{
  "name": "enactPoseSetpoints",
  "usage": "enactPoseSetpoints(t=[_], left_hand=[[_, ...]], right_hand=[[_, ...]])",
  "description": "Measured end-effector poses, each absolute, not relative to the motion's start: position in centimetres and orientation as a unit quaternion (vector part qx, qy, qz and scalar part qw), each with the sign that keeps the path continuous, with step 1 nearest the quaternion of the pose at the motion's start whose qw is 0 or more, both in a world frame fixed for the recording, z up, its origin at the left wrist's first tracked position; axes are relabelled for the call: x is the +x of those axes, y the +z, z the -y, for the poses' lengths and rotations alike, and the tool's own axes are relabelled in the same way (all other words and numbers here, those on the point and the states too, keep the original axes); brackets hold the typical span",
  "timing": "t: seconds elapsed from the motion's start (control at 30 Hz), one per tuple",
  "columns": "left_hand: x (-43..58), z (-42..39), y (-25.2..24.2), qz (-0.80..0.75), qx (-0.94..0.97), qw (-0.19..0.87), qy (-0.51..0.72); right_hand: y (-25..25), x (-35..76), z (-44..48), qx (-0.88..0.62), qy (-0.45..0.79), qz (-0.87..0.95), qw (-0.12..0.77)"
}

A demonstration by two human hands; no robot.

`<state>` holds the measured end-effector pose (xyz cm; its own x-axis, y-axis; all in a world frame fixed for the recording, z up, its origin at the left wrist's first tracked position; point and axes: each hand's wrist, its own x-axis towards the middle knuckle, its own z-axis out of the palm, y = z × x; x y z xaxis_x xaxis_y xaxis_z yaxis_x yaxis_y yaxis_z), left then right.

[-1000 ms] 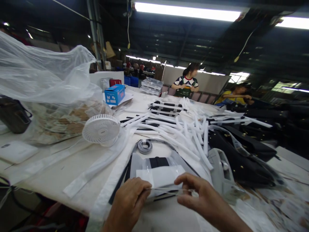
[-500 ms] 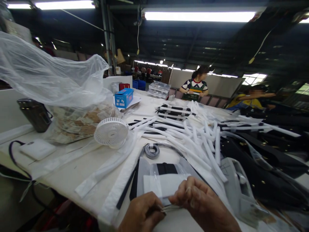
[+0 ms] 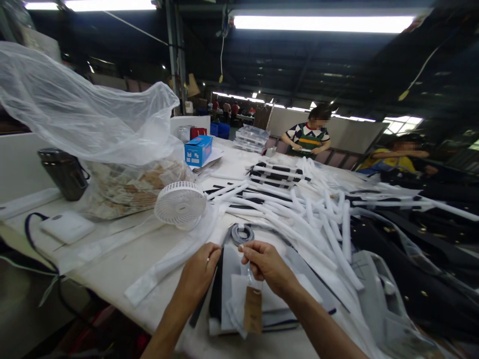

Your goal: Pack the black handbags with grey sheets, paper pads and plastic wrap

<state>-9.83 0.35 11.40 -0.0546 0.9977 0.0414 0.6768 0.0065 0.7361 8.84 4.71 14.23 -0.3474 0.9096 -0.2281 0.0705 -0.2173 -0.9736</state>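
Note:
A dark bag (image 3: 216, 304) with pale grey wrapping lies flat in front of me on the white table. My right hand (image 3: 267, 264) is above it, thumb and fingers pinched on the thin clear loop of a brown hang tag (image 3: 253, 309). The tag hangs down over the bag's front, beside white and clear plastic sheets (image 3: 235, 304). My left hand (image 3: 202, 267) is closed at the bag's upper left edge, next to its dark strap; what its fingers grip is hidden. A coil of grey strap (image 3: 242, 233) lies just beyond my hands.
Many white foam tubes (image 3: 288, 209) spread behind the bag. On the left are a white fan (image 3: 180, 203), a plastic sack of tags (image 3: 138, 184), a dark flask (image 3: 63, 172) and a blue box (image 3: 198, 150). Black bags (image 3: 407, 269) pile at right, where co-workers (image 3: 309, 134) stand beyond.
Both hands have moved up and away from me, from the bag's near edge to its upper part. The brown hang tag now shows below my right hand. The view has shifted slightly.

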Motion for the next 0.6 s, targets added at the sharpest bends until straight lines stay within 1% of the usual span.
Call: enactPoseSetpoints(t=[0.07,0.2,0.37,0.6], left_hand=[[-10.4,-2.6,10.2,-0.707,0.619,0.230,0.252],[-10.6,-5.5,7.5,-0.707,0.617,0.267,0.220],[-10.9,-7.2,5.4,-0.673,0.602,0.341,0.262],[-11.1,-8.2,4.2,-0.590,0.519,0.514,0.344]], right_hand=[[13.6,7.9,-6.0,-0.505,0.593,0.556,0.289],[12.4,6.4,-8.3,-0.549,0.564,0.583,0.200],[10.9,5.4,-10.6,-0.585,0.537,0.601,0.092],[10.1,5.3,-12.8,-0.602,0.539,0.589,-0.029]])
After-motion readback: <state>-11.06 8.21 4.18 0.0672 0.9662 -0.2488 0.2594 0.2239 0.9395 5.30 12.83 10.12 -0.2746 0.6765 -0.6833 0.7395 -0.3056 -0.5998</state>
